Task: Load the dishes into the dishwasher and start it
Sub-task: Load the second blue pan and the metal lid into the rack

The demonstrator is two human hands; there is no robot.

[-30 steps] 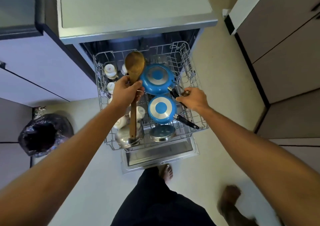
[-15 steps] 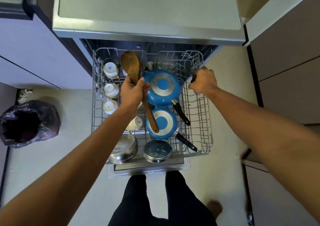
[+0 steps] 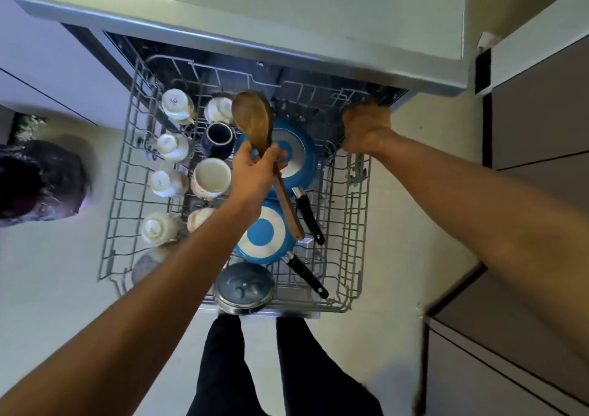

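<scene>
Left hand (image 3: 255,176): fingers and thumb wrapped round the neck of a long brown wooden spoon (image 3: 253,122), just under the bowl. The spoon is carried above the load and touches nothing that I can see. Its long axis runs with the bowl beyond the hand, away from the body. The handle end trails back toward the body and slightly right, crossing over two round blue frying pans (image 3: 301,160). These have black handles and lie bases-up, directly under and right of the hand. Left of the hand: white cups (image 3: 173,146) in rows, one dark blue mug (image 3: 218,138) among them. Nearer the body than the hand: a round steel lid (image 3: 243,289) at the near rim. All of this sits in the grey wire dish rack (image 3: 353,250), drawn out of the open dishwasher (image 3: 134,45). Right hand (image 3: 366,128): farther right and farther out, fingers curled over the rack's far right corner. It is blurred, so the grip is read from shape only. Judgement: the spoon is the piece being loaded. The bare stretch of rack lies right of the left hand, past the pan handles, between the two hands. The right hand is nearer that gap but busy with the rim, so placing falls to the left. The handle likely wants turning to lie along the wires, not across the pans. Far left on the floor: a black bin bag (image 3: 38,179).
</scene>
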